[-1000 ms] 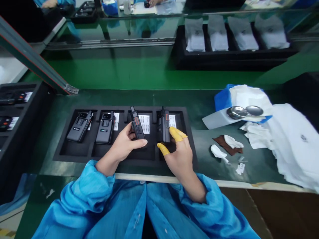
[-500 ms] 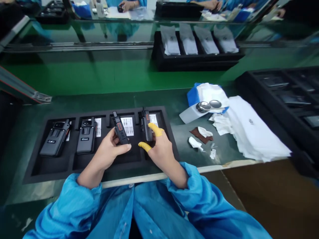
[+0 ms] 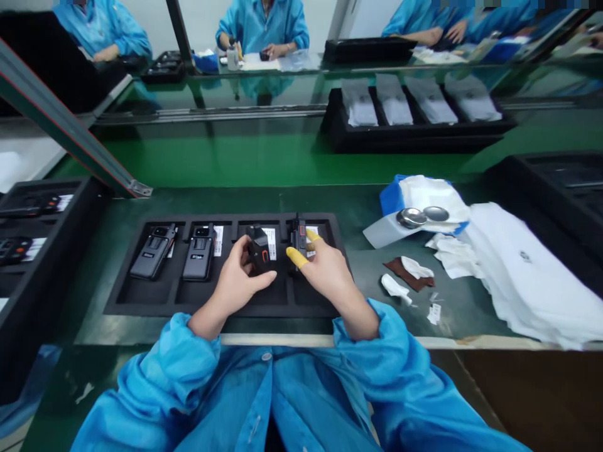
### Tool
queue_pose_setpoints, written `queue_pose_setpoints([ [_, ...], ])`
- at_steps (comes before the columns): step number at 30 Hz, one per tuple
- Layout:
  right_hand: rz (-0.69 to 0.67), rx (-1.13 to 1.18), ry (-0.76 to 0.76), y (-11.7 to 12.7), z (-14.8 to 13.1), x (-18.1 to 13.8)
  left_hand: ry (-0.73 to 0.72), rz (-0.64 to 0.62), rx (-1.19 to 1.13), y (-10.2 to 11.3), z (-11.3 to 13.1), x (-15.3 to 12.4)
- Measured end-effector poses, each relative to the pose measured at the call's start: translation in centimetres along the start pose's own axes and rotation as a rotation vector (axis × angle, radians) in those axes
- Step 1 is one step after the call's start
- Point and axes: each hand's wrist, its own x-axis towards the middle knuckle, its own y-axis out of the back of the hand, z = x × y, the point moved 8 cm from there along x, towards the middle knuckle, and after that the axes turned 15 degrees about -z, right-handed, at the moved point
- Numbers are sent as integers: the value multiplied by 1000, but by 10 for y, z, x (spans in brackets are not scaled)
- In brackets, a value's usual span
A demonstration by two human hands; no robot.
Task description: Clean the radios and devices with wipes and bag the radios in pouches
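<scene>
My left hand (image 3: 235, 276) has its fingers wrapped round a black handheld radio (image 3: 260, 252) with an orange button, held tilted over the third compartment of a black foam tray (image 3: 160, 307). At the rightmost compartment, my right hand (image 3: 327, 267) wears yellow finger cots on thumb and index finger. Those two fingers close round a second black radio (image 3: 298, 231), which stands on edge, partly hidden by the thumb. Two more radios, one at far left (image 3: 153, 254) and one beside it (image 3: 198, 254), lie in the left compartments. White barcode labels (image 3: 272, 245) show behind them.
Right of the tray are a blue box of white cloths (image 3: 424, 188), a round metal tin (image 3: 412, 218), crumpled wipes (image 3: 396, 287) and a stack of white bags (image 3: 522, 263). Black trays flank the bench on the left (image 3: 89, 207) and right (image 3: 532, 169). Co-workers sit beyond the glass.
The radio in my left hand has turned from showing its long side to a more end-on tilt. My right thumb has come closer against the other radio. The whole view has shifted.
</scene>
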Motion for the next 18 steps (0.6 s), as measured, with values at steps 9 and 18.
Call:
queue_pose_setpoints([
  [9, 117, 506, 247, -8, 26, -36, -272, 113, 593, -1, 31, -25],
  [18, 179, 381, 322, -16, 28, -53, -376, 93, 706, -6, 35, -29],
])
